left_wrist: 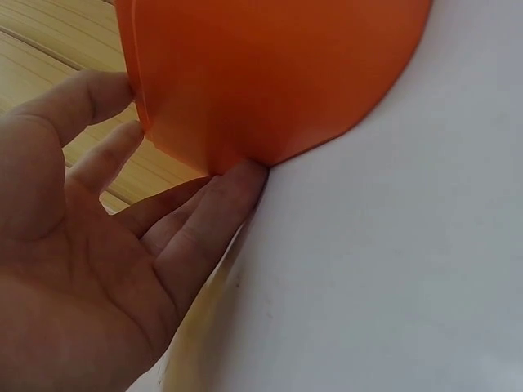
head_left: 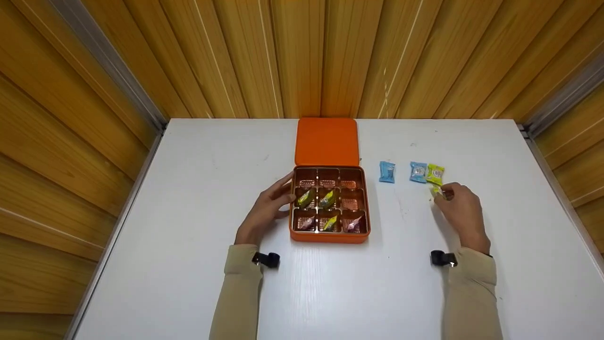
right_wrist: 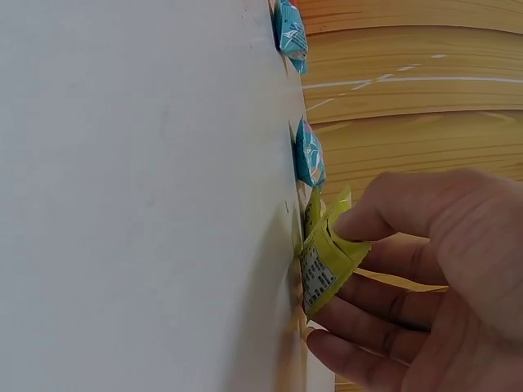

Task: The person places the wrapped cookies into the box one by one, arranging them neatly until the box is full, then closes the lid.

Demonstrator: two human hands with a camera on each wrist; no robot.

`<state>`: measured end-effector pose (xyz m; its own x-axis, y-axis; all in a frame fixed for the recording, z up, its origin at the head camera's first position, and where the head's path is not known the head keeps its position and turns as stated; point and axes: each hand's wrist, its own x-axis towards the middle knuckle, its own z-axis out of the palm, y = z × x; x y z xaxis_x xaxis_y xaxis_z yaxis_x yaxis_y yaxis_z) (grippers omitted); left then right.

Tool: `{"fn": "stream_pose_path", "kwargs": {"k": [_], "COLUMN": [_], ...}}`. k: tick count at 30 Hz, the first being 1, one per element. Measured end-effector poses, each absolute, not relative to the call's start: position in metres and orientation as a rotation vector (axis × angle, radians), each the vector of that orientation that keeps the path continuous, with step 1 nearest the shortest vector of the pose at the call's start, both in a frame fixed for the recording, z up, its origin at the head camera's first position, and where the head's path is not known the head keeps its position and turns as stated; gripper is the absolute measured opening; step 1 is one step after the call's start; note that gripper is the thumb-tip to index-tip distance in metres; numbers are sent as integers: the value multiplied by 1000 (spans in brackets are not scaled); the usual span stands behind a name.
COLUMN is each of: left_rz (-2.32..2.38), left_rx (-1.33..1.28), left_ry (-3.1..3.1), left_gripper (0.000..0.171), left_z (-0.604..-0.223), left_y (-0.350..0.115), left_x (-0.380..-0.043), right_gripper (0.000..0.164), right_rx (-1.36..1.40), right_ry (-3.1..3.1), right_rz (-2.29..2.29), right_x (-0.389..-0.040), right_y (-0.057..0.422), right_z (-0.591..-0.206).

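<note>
An orange tin box (head_left: 329, 238) stands with its lid (head_left: 326, 141) folded back, its inside divided into compartments. Green-yellow wrapped sweets lie in the middle row's left and centre compartments; the front row holds a yellow one between two pinkish ones. My left hand (head_left: 266, 208) rests against the tin's left side, thumb at the rim; in the left wrist view its fairly straight fingers (left_wrist: 221, 204) touch the wall. Right of the tin, my right hand (head_left: 460, 210) pinches a yellow-green wrapped sweet (right_wrist: 331, 265) between thumb and fingers, close over the table.
Beyond the right hand, a blue wrapped sweet (head_left: 418, 172) and a yellow-green one (head_left: 435, 174) lie side by side on the white table (head_left: 188, 198). Another blue packet (head_left: 387, 172) lies nearer the tin. Wood-patterned walls (head_left: 236, 56) enclose the back and sides.
</note>
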<state>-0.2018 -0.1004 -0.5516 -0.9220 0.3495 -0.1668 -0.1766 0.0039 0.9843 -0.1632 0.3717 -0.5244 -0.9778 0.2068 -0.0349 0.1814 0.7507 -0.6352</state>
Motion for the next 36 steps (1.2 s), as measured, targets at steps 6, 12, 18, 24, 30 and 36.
{"fn": "stream_pose_path", "kwargs": {"k": [6, 12, 18, 24, 30, 36], "left_rz": [1985, 1989, 1994, 1979, 1994, 1997], "left_rx": [188, 207, 206, 225, 203, 183], "left_ry": [1923, 1923, 1906, 1923, 1903, 1883], "left_gripper": [62, 62, 63, 63, 63, 62], "left_z": [-552, -553, -553, -553, -553, -553], "left_y": [-101, -102, -102, -102, -103, -102], "left_x": [-202, -203, -203, -203, -203, -203], "right_gripper": [39, 39, 37, 37, 45, 41], "right_rx": [-333, -337, -317, -288, -286, -301], "right_ry": [-2891, -2887, -2875, -2862, -2911, -2908], "right_rz": [1060, 1071, 1054, 1044, 1088, 1081], "right_x": [-162, -162, -162, -160, -159, -159], "right_y": [373, 374, 374, 377, 379, 378], "right_z": [-523, -524, -525, -526, -524, -523]}}
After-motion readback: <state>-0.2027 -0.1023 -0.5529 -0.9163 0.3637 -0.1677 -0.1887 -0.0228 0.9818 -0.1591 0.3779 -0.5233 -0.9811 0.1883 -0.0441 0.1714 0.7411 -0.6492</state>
